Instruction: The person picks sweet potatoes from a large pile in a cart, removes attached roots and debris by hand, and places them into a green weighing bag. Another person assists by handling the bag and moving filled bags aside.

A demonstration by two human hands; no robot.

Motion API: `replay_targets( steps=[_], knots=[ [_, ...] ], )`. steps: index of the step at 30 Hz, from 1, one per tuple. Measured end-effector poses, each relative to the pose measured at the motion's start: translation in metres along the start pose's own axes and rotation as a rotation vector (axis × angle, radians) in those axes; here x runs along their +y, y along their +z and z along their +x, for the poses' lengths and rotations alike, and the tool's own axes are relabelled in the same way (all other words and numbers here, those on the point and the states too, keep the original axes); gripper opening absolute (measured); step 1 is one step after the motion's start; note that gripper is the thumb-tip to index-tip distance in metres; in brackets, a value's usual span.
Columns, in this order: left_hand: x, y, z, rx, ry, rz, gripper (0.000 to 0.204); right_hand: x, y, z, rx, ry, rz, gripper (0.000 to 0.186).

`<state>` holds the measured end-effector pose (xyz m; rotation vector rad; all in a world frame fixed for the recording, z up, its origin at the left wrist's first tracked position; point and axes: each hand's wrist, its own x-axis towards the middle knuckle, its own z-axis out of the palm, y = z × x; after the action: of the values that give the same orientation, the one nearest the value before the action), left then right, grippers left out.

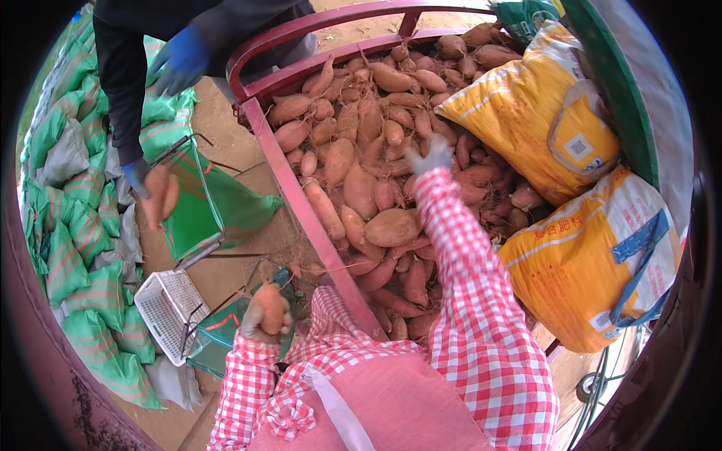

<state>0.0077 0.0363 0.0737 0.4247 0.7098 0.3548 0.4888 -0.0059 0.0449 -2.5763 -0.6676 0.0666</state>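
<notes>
My left hand (pixel 253 322), in a grey glove, is closed round a sweet potato (pixel 271 304). It is over a green mesh bag (pixel 213 349) held on a metal frame. My right arm stretches across the trailer, and my gloved right hand (pixel 431 155) is over the heap of sweet potatoes (pixel 361 188). Some motion blur softens that hand, but thumb and fingers look apart with nothing visible between them. Reddish-brown roots with thin rootlets fill the trailer bed, bounded by a dark red metal rail (pixel 312 233).
Another person's blue-gloved hand (pixel 135 177) grips sweet potatoes beside a second green bag (pixel 192 203) on a frame. A white plastic basket (pixel 162 312) lies near my left. Filled green sacks (pixel 68 263) line the far left. Two yellow sacks (pixel 526 113) (pixel 587 255) occupy the right.
</notes>
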Motion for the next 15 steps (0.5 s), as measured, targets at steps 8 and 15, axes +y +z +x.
replay_targets(
  steps=[8,15],
  knots=[
    [-0.010,-0.023,-0.046,0.110,0.237,-0.213,0.078,0.033,0.028,0.094,-0.119,0.085,-0.426,0.104],
    [-0.009,-0.016,-0.046,0.003,0.268,-0.205,0.076,0.055,0.030,0.076,-0.282,0.054,-0.135,0.090]
  ],
)
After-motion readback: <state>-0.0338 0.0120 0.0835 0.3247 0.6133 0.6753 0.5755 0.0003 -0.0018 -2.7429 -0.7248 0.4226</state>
